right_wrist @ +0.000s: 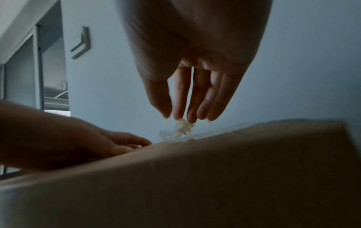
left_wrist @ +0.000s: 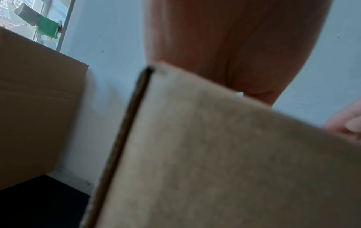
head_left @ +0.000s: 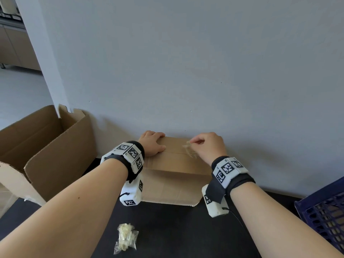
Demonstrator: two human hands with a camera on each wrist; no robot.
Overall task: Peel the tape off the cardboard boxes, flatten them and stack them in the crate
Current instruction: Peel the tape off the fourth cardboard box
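At far left an open box [head_left: 42, 148] stands against the wall [head_left: 186, 62], its flaps up, partly off the edge of the black table [head_left: 176, 229]. In front of it, near the table's front edge, lies a crumpled wad [head_left: 126, 238] of clear tape. The closed box [head_left: 175, 174] sits at the middle of the table, its back against the wall. The left hand [head_left: 152, 144] lies flat on the left end of its top, fingers straight and pressing down over the far edge, thumb along the centre seam. To the right, the right hand [head_left: 208, 146] hovers just above the top, its thumb and fingertips [right_wrist: 180, 114] drawn together in a narrow pinch on a rumpled strip of clear tape [head_left: 189, 149]. The strip is lifted at the pinched end and clings to the cardboard along the seam below it. At far right, the corner of a dark blue crate [head_left: 323, 216] shows at the table's edge, well apart from the closed box; brown cardboard shows through its lattice wall.
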